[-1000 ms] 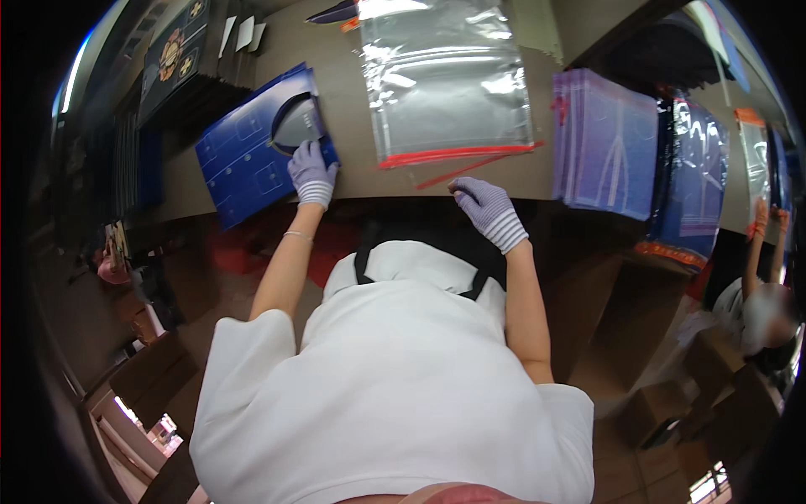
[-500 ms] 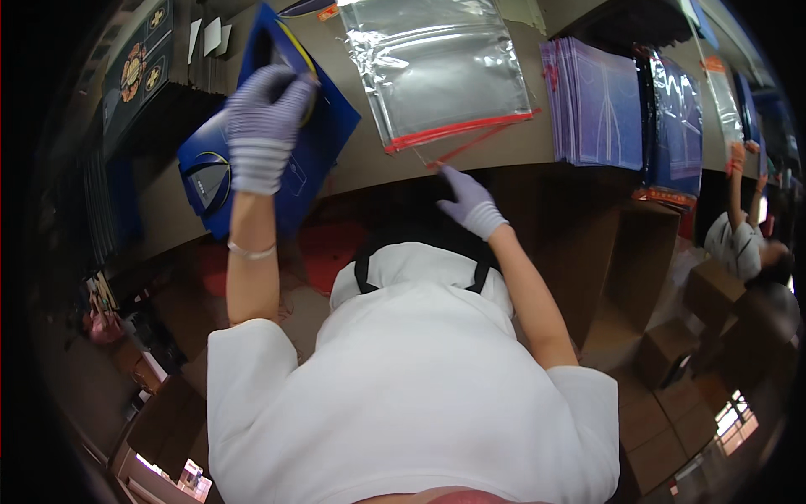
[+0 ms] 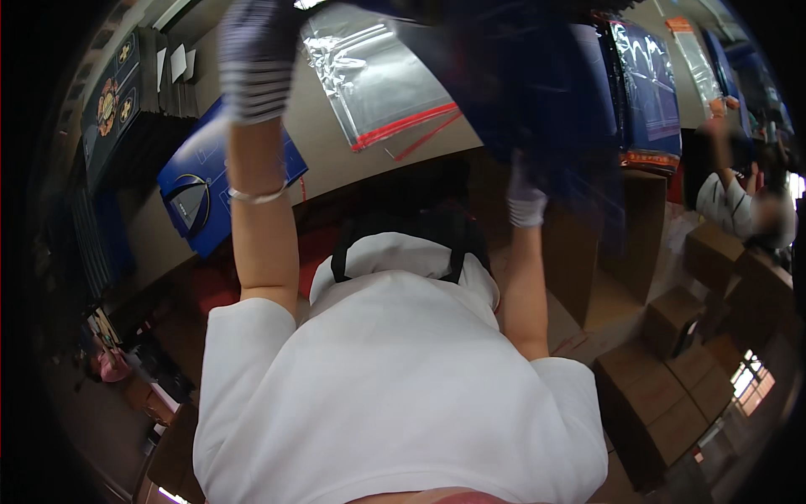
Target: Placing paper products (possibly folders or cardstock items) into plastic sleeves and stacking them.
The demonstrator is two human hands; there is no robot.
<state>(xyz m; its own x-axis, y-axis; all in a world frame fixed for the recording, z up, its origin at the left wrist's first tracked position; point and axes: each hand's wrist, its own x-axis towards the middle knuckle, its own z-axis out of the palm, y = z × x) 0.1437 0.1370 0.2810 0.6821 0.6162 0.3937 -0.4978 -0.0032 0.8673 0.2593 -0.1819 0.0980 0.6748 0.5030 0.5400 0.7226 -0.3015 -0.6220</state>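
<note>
A large dark blue printed sheet (image 3: pixel 537 92), blurred by motion, is held up across the upper right. My left hand (image 3: pixel 259 63), in a striped grey-purple glove, is raised at the top edge and closed on the sheet's far left end; its fingertips are partly cut off by the frame. Lower down, my right hand (image 3: pixel 527 193), gloved as well, grips the sheet's near edge, with most of its fingers hidden behind it. Under my left forearm lie other blue printed pieces (image 3: pixel 222 202) on the table. A clear plastic bag (image 3: pixel 378 84) with a red edge strip lies between my hands.
Dark printed boxes (image 3: pixel 126 84) are stacked at the far left. Blue packs in clear wrap (image 3: pixel 651 92) stand right of the held sheet. Brown cartons (image 3: pixel 663 395) sit on the floor at right, where another person (image 3: pixel 726 197) works. The table's near edge (image 3: pixel 395 176) curves before me.
My left hand has lifted a blue sheet off the pile, up and away. My right hand has left the clear bag's red strip, moved right and taken hold of the sheet.
</note>
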